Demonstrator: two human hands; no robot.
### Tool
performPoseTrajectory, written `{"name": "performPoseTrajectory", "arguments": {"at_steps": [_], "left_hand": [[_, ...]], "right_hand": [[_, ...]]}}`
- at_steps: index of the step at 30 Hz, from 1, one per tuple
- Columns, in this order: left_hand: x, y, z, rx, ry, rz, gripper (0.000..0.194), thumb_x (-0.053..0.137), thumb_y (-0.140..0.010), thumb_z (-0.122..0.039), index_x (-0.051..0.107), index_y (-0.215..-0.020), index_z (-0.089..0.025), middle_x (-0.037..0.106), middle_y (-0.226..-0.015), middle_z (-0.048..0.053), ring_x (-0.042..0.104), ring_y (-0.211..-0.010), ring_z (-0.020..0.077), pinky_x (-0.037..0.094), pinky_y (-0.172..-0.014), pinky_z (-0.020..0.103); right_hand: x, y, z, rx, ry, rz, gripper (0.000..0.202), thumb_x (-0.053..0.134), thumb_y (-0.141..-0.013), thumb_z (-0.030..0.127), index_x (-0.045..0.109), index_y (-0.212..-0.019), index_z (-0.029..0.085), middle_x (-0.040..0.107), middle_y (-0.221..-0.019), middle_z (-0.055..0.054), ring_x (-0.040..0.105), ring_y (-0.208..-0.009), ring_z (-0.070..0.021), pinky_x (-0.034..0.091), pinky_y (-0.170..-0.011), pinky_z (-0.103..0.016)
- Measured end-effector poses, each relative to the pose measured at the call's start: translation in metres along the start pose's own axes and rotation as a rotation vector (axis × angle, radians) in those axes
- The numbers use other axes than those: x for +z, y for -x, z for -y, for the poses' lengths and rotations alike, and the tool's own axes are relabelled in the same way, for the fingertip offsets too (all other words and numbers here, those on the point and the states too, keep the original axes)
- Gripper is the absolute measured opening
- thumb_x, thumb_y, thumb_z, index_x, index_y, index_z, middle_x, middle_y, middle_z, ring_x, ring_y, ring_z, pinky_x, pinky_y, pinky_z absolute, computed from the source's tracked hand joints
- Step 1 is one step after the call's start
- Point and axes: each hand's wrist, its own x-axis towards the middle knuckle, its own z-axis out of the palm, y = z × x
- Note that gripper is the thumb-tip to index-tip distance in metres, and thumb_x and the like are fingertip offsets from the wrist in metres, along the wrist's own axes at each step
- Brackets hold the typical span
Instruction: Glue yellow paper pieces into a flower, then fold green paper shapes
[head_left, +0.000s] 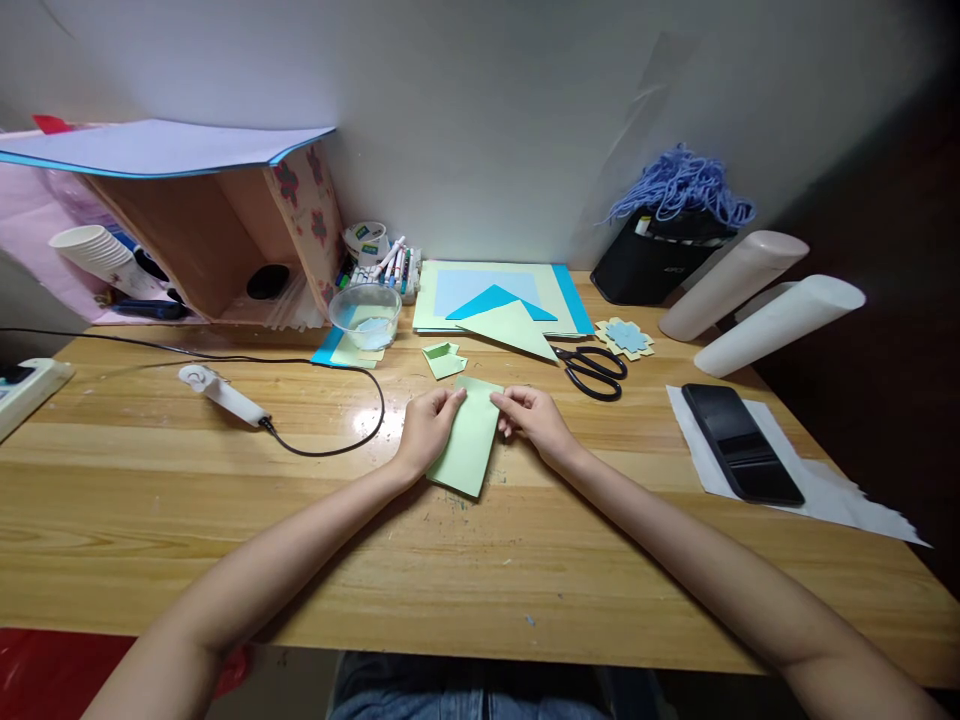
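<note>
A rectangular piece of light green paper [470, 440] is held between my two hands, tilted above the wooden table. My left hand [429, 428] pinches its left edge, thumb on top. At the upper right edge my right hand [534, 418] grips it between thumb and curled fingers. Just beyond lies a small folded green paper piece [444, 361]. Behind the hands, a green paper triangle [517, 328] overlaps a blue paper piece [491, 300] on a stack of coloured sheets [427, 290]. Black-handled scissors [596, 372] lie to the right of these.
A corded white glue gun [225, 397] lies left, its black cable looping across the wooden table [337, 560]. A clear bowl [366, 318], markers [390, 265] and an open box [225, 230] stand behind. Rightward are paper flowers [626, 338], white rolls [780, 325], a phone [742, 443] and a black yarn holder [645, 265].
</note>
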Motion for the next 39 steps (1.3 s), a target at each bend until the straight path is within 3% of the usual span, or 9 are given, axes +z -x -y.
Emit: {"name": "performPoseTrajectory", "arguments": {"at_steps": [7,16,21,24,26,30,33,39], "left_hand": [[-0.001,-0.001,-0.001,0.02,-0.028,0.019,0.039,0.048,-0.076,-0.046,0.05,-0.054,-0.014,0.043,-0.051,-0.004,0.035,-0.05,0.0084,0.026,-0.048,0.021],[-0.001,-0.002,0.001,0.037,-0.029,0.015,0.038,0.049,-0.076,-0.045,0.052,-0.053,-0.014,0.043,-0.05,-0.004,0.034,-0.049,0.0081,0.025,-0.047,0.021],[0.0,-0.002,0.001,0.006,0.007,-0.003,0.039,0.049,-0.075,-0.047,0.054,-0.054,-0.014,0.046,-0.05,-0.003,0.036,-0.048,0.0081,0.026,-0.047,0.021],[-0.001,-0.003,0.001,-0.043,0.054,-0.005,0.04,0.049,-0.074,-0.049,0.056,-0.057,-0.013,0.049,-0.052,-0.002,0.039,-0.05,0.0087,0.028,-0.047,0.021],[-0.002,-0.005,0.0,-0.107,0.114,0.042,0.04,0.05,-0.073,-0.05,0.057,-0.061,-0.012,0.052,-0.055,-0.001,0.042,-0.051,0.0092,0.03,-0.047,0.021],[-0.007,-0.011,-0.003,-0.277,0.191,0.295,0.041,0.055,-0.07,-0.05,0.062,-0.071,-0.01,0.059,-0.062,0.003,0.047,-0.051,0.0096,0.031,-0.046,0.02],[-0.01,-0.013,-0.003,-0.319,0.207,0.433,0.04,0.057,-0.069,-0.047,0.064,-0.074,-0.009,0.061,-0.064,0.005,0.049,-0.052,0.0099,0.032,-0.048,0.02],[-0.009,-0.013,0.004,-0.313,0.213,0.408,0.04,0.057,-0.068,-0.048,0.064,-0.071,-0.009,0.063,-0.064,0.005,0.051,-0.052,0.0114,0.034,-0.049,0.021]], "right_hand": [[-0.002,-0.001,0.0,0.035,-0.014,-0.032,0.033,0.071,-0.059,0.042,0.055,-0.072,0.016,0.056,-0.053,0.002,0.048,-0.042,-0.0071,0.041,-0.041,-0.019],[-0.002,-0.004,-0.001,0.003,-0.072,-0.041,0.035,0.06,-0.07,0.047,0.053,-0.06,0.015,0.055,-0.047,0.001,0.047,-0.037,-0.006,0.037,-0.038,-0.017],[0.002,0.001,0.004,0.059,-0.011,0.09,0.032,0.063,-0.067,0.044,0.056,-0.073,0.014,0.059,-0.052,0.0,0.055,-0.045,-0.0098,0.044,-0.045,-0.02],[0.003,0.003,0.005,0.088,0.026,0.117,0.03,0.067,-0.064,0.041,0.054,-0.067,0.013,0.06,-0.052,0.0,0.055,-0.047,-0.0096,0.045,-0.048,-0.021],[0.002,0.001,0.004,0.097,0.016,0.065,0.032,0.067,-0.064,0.042,0.051,-0.061,0.014,0.058,-0.05,0.001,0.053,-0.044,-0.0083,0.044,-0.045,-0.02],[-0.006,-0.004,0.004,0.092,0.012,-0.017,0.032,0.07,-0.059,0.04,0.053,-0.062,0.013,0.056,-0.049,0.002,0.049,-0.041,-0.0069,0.041,-0.041,-0.019],[-0.009,-0.007,0.005,0.084,0.024,-0.043,0.032,0.071,-0.058,0.04,0.054,-0.062,0.013,0.055,-0.048,0.002,0.048,-0.041,-0.007,0.041,-0.039,-0.018],[-0.01,-0.007,0.007,0.106,0.005,-0.014,0.031,0.069,-0.061,0.041,0.054,-0.062,0.013,0.057,-0.052,0.001,0.05,-0.044,-0.0068,0.044,-0.044,-0.019]]}}
